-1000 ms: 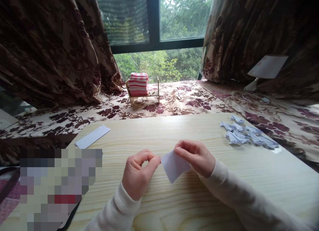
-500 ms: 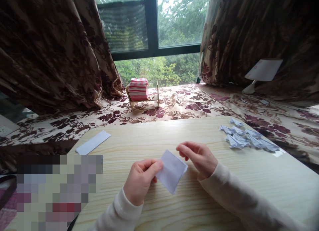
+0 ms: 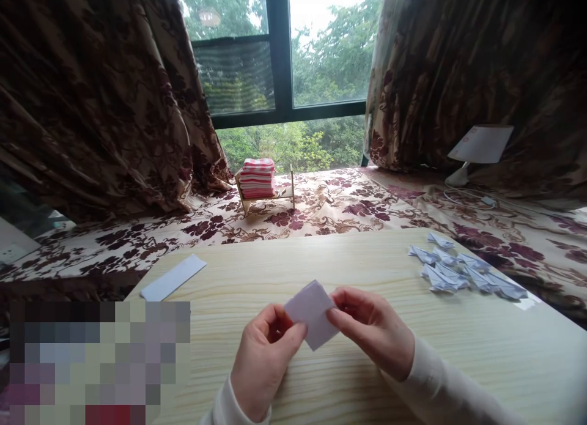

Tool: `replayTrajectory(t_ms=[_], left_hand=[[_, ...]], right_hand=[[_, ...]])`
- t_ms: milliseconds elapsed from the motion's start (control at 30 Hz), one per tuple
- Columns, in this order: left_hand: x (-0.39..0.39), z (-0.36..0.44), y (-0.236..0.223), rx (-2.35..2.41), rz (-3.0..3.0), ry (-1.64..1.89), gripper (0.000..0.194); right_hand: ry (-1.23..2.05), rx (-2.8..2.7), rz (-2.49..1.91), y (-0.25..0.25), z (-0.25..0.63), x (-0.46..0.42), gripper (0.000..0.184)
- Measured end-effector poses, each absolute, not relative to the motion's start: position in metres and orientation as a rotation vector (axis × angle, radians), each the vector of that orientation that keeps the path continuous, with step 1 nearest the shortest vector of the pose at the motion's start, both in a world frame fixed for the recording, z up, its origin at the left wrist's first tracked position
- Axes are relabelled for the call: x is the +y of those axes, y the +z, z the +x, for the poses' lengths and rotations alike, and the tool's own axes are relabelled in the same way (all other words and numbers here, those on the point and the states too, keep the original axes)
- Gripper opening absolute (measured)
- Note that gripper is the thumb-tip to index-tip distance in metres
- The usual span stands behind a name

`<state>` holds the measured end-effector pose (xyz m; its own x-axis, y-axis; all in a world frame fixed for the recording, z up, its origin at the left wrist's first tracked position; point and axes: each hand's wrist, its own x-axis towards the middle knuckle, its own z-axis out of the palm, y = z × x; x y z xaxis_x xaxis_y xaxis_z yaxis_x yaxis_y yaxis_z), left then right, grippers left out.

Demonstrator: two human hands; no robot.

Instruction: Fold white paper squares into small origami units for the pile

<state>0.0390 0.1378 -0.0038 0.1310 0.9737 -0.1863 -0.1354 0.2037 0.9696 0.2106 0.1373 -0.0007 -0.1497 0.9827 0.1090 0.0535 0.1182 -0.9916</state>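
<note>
A small white square of folded paper [image 3: 312,318] is held up above the table, turned so one corner points away from me. My left hand [image 3: 270,358] pinches its left side, thumb on top and fingers underneath. On the opposite side my right hand [image 3: 373,330] grips the right corner between thumb and forefinger. The fingers behind the paper are partly hidden.
Several folded white paper pieces [image 3: 444,278] lie in a group at the table's right edge. A white paper strip [image 3: 174,278] rests at the left of the wooden table [image 3: 257,266]. Beyond stand a small rack with pink-striped cloths [image 3: 258,179] and a white lamp [image 3: 480,145].
My right hand has come in from beside the paper and taken hold of its right corner. The paper has turned slightly in my left hand. The view has tilted up a little.
</note>
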Motion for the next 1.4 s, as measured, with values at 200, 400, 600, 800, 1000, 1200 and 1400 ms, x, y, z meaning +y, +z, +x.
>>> replayTrajectory(t_ms=[200,400,600,800,1000,1200,1400], left_hand=[[0.137,0.040,-0.005,1.066,0.961,1.034,0.028],[0.134,0.041,-0.001,1.016,1.034,0.886,0.030],[0.134,0.037,0.000,1.072,1.061,0.955,0.029],[0.136,0.039,-0.004,1.024,0.912,0.953,0.033],[0.134,0.041,-0.005,1.001,0.951,0.906,0.031],[0.133,0.038,-0.006,1.021,1.105,0.887,0.031],[0.134,0.038,-0.003,1.061,1.156,0.866,0.030]], right_hand=[[1.310,-1.387,-1.022,0.000,0.209,0.133,0.024],[1.407,-1.375,-1.004,-0.005,0.205,0.134,0.032],[1.498,-1.393,-0.960,-0.004,0.204,0.134,0.031],[1.339,-1.410,-0.990,-0.003,0.205,0.132,0.028],[1.409,-1.407,-1.056,-0.005,0.206,0.132,0.037],[1.369,-1.481,-1.023,-0.007,0.204,0.134,0.040],[1.403,-1.487,-1.012,-0.010,0.207,0.135,0.033]])
